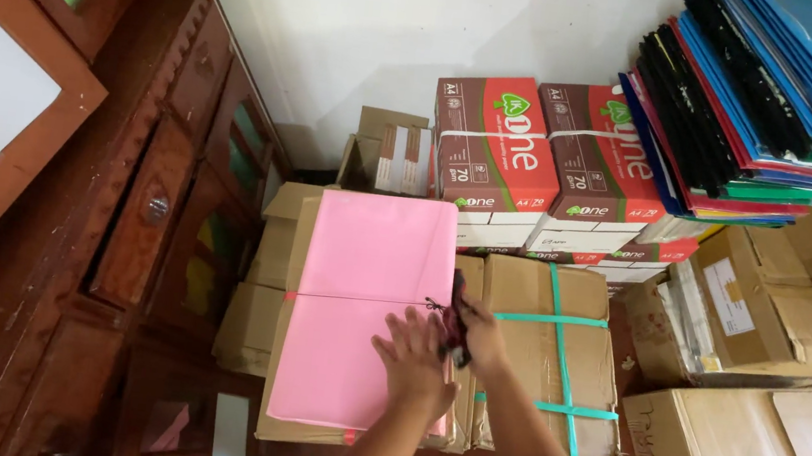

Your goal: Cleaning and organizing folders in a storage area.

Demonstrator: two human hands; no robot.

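Observation:
A pink paper bundle [365, 284] lies flat on top of a brown cardboard box [295, 247], with a thin string across its middle. My left hand [412, 357] rests flat on the bundle's near right part, fingers spread. At the bundle's right edge, my right hand [477, 334] grips a small dark object [454, 326] where the string ends in a knot. What the dark object is cannot be made out.
A cardboard box with green straps [553, 359] sits right of the bundle. Red and white paper-ream boxes [554, 163] stand behind. Stacked coloured folders [761, 104] fill the upper right, above more cartons [769, 316]. A dark wooden cabinet [124, 229] lines the left.

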